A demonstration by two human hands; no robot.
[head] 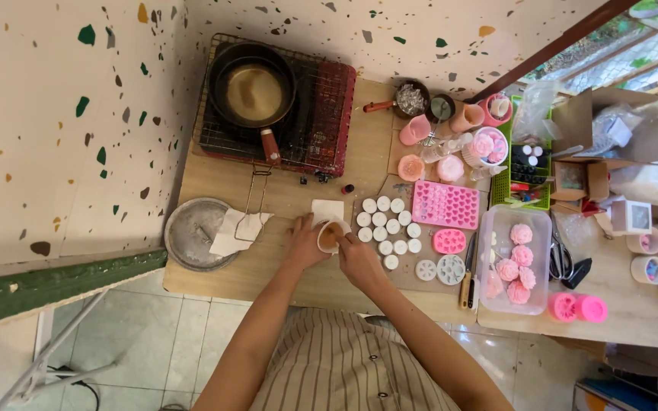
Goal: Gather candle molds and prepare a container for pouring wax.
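- Your left hand [304, 242] is wrapped around the left side of a small white round cup [330, 237] with brownish stuff inside, so that one's gripping the cup.
- Your right hand [357, 256] comes in from the lower right with its fingers up on the cup's rim. It's touching the cup, but whether it's properly clamped on or just resting there, I can't tell from this angle.
- The cup sits on the light wooden tabletop [215, 183], right at the front edge near your striped shirt [344, 369].
- Just behind the cup there's a white square paper piece [327, 209] lying flat.
- Right of your hands is a cluster of little white round discs [387, 228] laid out in rows on a brown cardboard sheet [413, 274].
- Past those, a pink silicone mould with heart-shaped cavities [445, 204], and a smaller pink mould [449, 241] just below it.
- Further right, a clear plastic rectangular tub [496, 301] with pink flower-shaped pieces [517, 262] in it.
- To your left, a round grey metal lid [192, 228] with crumpled white paper [234, 230] partly on top.
- At the back, a black frying pan with a wooden handle [253, 91], filled with pale yellowish liquid, sits on a wire rack over a red portable stove [329, 125].
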